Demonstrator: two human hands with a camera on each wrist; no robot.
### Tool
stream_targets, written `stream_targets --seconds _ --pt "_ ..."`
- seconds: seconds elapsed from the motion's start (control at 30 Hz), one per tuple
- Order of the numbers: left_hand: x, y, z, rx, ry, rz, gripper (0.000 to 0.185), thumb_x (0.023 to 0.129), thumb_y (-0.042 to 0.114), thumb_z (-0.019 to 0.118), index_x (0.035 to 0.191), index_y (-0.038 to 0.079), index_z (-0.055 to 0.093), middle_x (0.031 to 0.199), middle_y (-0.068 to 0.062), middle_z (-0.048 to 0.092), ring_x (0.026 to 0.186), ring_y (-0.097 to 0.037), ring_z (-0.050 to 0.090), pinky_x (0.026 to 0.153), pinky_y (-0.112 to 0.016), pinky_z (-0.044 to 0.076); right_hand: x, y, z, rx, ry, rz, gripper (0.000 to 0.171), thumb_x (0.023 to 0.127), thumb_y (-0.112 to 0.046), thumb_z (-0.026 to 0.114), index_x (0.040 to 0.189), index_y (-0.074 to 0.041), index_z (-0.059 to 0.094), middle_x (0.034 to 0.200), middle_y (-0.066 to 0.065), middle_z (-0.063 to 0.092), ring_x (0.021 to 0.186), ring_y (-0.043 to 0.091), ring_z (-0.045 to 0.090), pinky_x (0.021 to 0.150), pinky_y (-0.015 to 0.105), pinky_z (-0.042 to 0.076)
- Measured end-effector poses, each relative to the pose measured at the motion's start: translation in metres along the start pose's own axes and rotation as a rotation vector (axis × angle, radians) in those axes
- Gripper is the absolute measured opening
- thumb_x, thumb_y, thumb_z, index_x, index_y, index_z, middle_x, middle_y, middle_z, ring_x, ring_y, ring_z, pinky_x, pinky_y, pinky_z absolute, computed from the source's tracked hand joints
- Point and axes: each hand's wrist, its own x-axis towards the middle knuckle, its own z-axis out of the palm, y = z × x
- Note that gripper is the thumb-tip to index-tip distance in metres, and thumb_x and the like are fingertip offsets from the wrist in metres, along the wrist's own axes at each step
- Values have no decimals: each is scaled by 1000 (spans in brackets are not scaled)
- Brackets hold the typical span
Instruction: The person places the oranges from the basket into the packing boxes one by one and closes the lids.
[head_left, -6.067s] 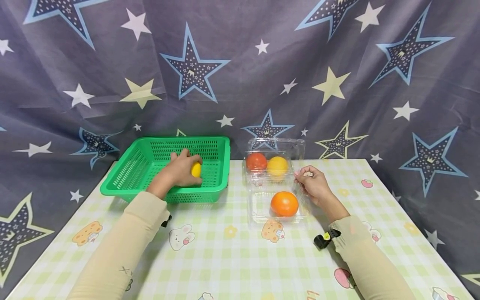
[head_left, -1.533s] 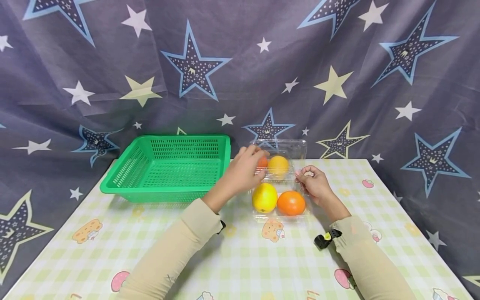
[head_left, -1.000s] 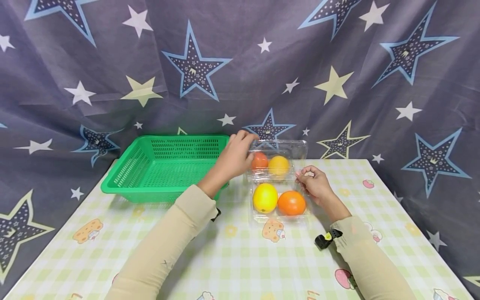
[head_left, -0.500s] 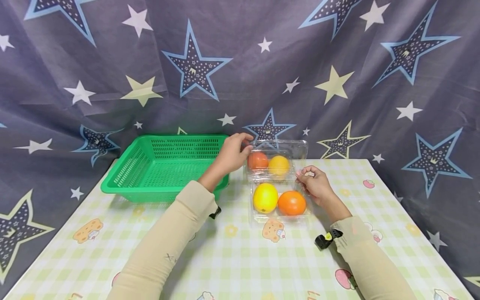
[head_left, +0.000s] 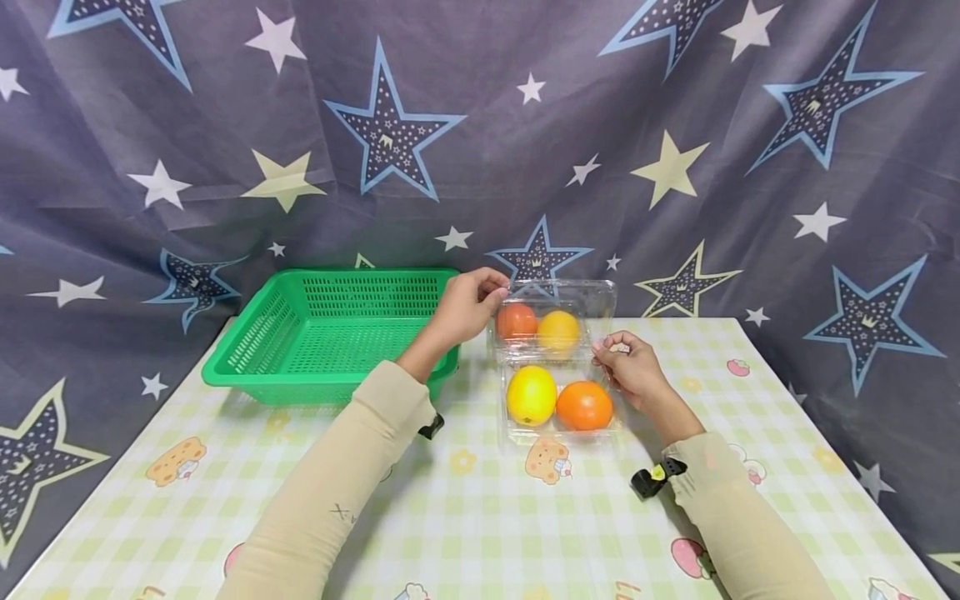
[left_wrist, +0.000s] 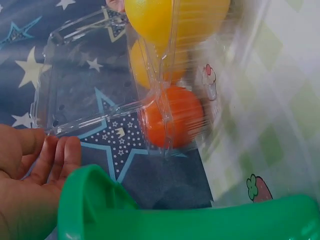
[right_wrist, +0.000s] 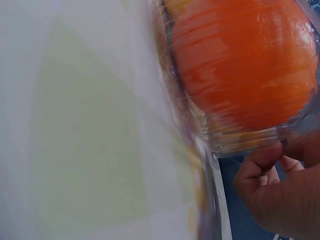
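A clear plastic clamshell box (head_left: 517, 435) holds a round yellow fruit (head_left: 532, 396) and a larger orange fruit (head_left: 584, 406) in front. Behind them, seen through plastic, are a red-orange fruit (head_left: 516, 322) and a yellow-orange one (head_left: 558, 332). The box's raised clear lid (left_wrist: 80, 85) stands at the back. My left hand (head_left: 467, 307) pinches the lid's left corner between thumb and fingers, beside the green basket's right end. On the other side, my right hand (head_left: 636, 371) pinches the plastic edge of the box with thumb and forefinger, close to the orange fruit in the right wrist view.
A green plastic basket (head_left: 330, 379) with slotted walls stands at the left, near the box, nothing showing inside. A checked cloth (head_left: 465, 517) with cartoon prints covers the table. A dark curtain (head_left: 480, 150) with stars hangs right behind the table's back edge.
The yellow fruit has gone from the basket into the box, beside the orange one. My left hand has let it go and moved back to the lid's corner. The right hand has stayed put.
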Motion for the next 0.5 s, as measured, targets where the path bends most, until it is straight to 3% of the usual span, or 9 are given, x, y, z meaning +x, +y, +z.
stream_targets --seconds 0.37,0.5 --pt "-1 3 2 -90 25 -50 23 103 20 64 119 6 70 101 -5 69 87 -20 63 73 -32 54 -2 -2 -2 -17 -14 6 17 101 -15 67 97 -9 51 76 0 67 56 8 49 52 24 39" --pt "-2 2 1 -85 26 -45 21 102 21 64 117 7 70 100 -5 68 85 -19 63 72 -31 54 -4 -7 -5 -85 -76 -16 19 100 -14 66 104 -4 50 80 3 63 60 11 48 55 26 41"
